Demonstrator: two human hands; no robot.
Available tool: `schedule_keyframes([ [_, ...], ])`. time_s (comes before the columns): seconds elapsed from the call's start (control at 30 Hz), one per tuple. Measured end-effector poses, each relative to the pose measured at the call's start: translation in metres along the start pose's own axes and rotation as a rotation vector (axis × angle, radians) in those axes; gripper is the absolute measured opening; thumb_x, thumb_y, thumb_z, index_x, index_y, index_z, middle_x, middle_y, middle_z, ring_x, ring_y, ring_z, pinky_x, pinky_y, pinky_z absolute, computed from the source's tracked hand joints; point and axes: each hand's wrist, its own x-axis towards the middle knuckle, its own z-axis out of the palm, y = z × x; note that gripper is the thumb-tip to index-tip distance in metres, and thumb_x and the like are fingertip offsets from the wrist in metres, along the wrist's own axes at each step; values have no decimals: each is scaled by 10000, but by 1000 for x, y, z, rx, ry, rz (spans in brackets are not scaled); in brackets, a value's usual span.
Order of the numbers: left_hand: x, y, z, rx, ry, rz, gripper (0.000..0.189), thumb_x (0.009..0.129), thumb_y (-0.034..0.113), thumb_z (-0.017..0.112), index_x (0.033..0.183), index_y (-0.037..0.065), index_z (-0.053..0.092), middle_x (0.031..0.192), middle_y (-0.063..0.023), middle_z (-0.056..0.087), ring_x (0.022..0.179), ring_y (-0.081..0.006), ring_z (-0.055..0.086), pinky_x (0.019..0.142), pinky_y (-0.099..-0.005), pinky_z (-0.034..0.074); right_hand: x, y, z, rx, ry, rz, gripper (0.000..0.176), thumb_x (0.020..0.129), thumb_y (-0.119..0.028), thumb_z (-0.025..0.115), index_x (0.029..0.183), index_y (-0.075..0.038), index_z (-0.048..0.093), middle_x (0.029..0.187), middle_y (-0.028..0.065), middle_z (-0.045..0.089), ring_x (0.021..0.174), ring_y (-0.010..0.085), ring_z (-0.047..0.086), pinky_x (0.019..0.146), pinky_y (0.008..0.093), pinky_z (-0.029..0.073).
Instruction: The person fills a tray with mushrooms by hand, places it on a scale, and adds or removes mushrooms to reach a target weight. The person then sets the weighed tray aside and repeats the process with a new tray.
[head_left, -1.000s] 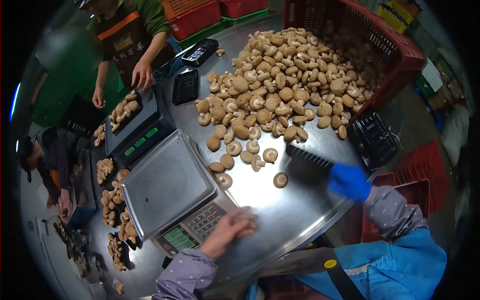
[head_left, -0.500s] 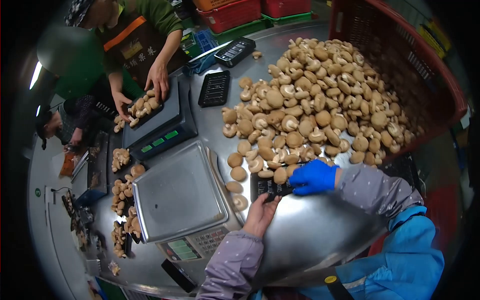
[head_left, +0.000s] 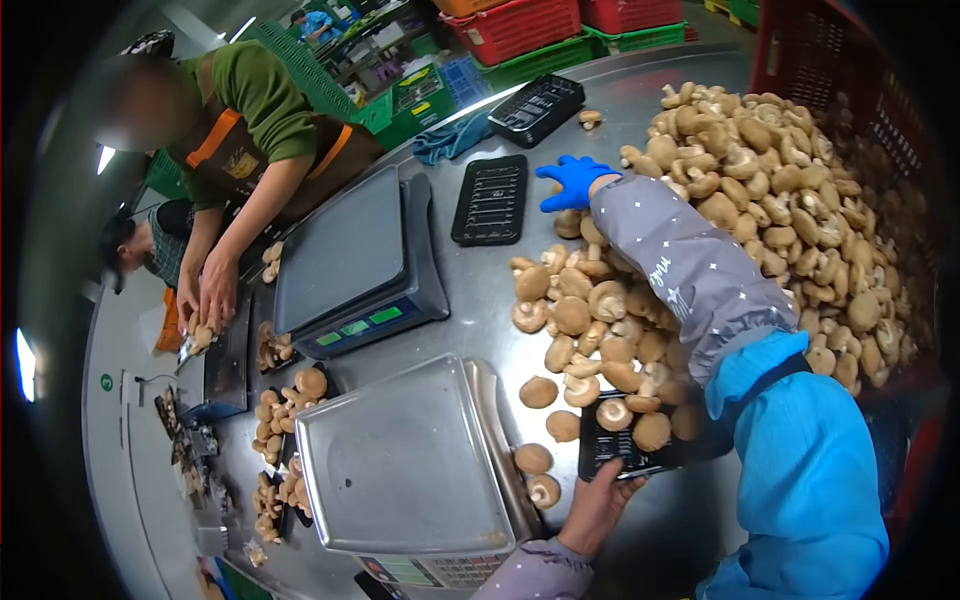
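My left hand (head_left: 598, 508), bare, grips the near edge of a black plastic tray (head_left: 607, 452), thumb over the rim. Several mushrooms (head_left: 652, 431) rest in that tray, at the near edge of a big heap of brown-capped mushrooms (head_left: 745, 160). My right hand (head_left: 575, 184), in a blue glove, reaches across the heap's far left side with its fingers spread. Nothing shows in its grasp, and a mushroom (head_left: 567, 223) lies just below it. Left of the glove is an unfilled black tray (head_left: 490, 200). My right sleeve covers part of the heap.
A steel-topped scale (head_left: 400, 460) stands left of my tray, with a second scale (head_left: 345, 250) beyond it. Filled trays of mushrooms (head_left: 290, 410) line the left side. Across the table, a co-worker's hands (head_left: 212, 295) handle mushrooms. A red crate (head_left: 815, 50) borders the heap.
My right hand has left the tray and stretched forward over the heap, its fingers now spread. My left hand still holds the tray. The co-worker's hands have moved from the far scale towards the left.
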Motion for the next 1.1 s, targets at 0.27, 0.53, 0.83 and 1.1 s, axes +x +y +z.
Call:
schedule_keyframes([
  [0.27,-1,-1,5,12,52,37,237,841,49,496,1076,26,476,950,-85,582,773,-193,590,625,-277,514,-24,21,10,100,-298,15,762,626,-626,603,1248,-226,418,1132,171,539,1036,328,520,881,407,413],
  [0.53,16,-10,-6,61,12,104,304,814,5,458,1116,34,433,963,-97,571,761,-198,595,596,-287,523,-98,25,47,533,-550,-244,505,761,-267,628,1217,-140,452,1153,112,535,1022,205,517,859,377,400],
  [0.83,-6,-30,-20,131,-101,142,274,835,19,459,1106,25,419,936,-103,577,707,-202,599,537,-287,511,-229,-31,13,449,-578,-92,625,805,-571,454,1261,-144,420,1240,126,476,1137,254,451,958,346,332],
  [1.1,-42,-46,-57,71,-6,-74,300,856,-18,434,1150,15,382,1111,-127,480,923,-271,552,824,-443,491,-304,-30,-15,893,137,-36,330,801,-291,584,1036,-60,569,951,115,599,822,167,579,737,281,462],
])
